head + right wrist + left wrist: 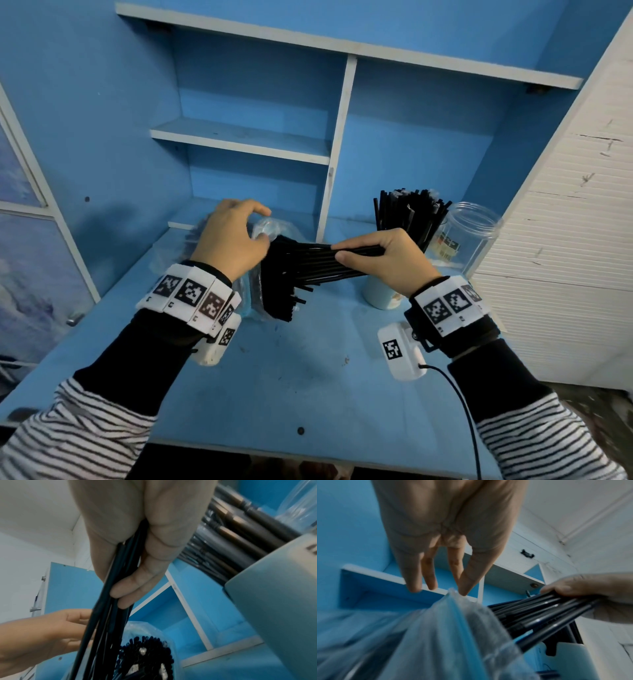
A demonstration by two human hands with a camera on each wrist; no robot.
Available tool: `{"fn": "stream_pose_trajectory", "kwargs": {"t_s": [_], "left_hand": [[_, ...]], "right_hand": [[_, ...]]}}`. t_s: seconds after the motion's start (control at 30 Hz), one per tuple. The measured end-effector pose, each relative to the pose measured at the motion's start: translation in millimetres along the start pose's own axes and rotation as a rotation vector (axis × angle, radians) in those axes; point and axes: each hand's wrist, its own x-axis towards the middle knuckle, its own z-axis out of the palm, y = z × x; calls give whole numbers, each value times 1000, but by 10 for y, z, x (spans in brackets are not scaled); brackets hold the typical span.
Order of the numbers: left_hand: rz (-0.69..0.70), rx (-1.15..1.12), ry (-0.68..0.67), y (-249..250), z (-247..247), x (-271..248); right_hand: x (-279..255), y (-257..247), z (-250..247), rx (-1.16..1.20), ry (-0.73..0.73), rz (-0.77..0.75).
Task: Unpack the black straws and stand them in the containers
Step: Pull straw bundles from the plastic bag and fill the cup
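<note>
My right hand (352, 251) grips one end of a bundle of black straws (301, 267), which fans out leftward toward a clear plastic bag (265, 224) lying on the blue desk. In the right wrist view my fingers (133, 582) curl round these straws (102, 615), and more straw ends (147, 655) show inside the bag. My left hand (239, 233) hovers over the bag's mouth with spread fingers. In the left wrist view its thumb tip (464, 589) touches the bag's top edge (453, 622). One container (407, 212) at the back right stands full of black straws.
A clear jar (476, 233) stands at the far right beside the filled container. A pale cup (380, 293) sits just under my right wrist. Shelf compartments with a white divider (337, 147) rise behind the desk (308, 377). A white cabinet (565, 240) borders the right.
</note>
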Motion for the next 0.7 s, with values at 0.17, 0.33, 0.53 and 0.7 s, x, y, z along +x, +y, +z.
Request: {"fn": "stream_pose_trajectory", "kwargs": {"t_s": [0.17, 0.33, 0.53, 0.7], "left_hand": [[197, 41, -368, 363, 161, -176], [399, 202, -373, 517, 473, -211], [342, 43, -240, 737, 633, -121], [293, -219, -243, 924, 668, -91]], "right_hand": [[-101, -9, -96, -52, 10, -20], [-164, -161, -221, -107, 10, -35], [-196, -420, -493, -245, 0, -57], [-255, -661, -656, -274, 205, -171]]}}
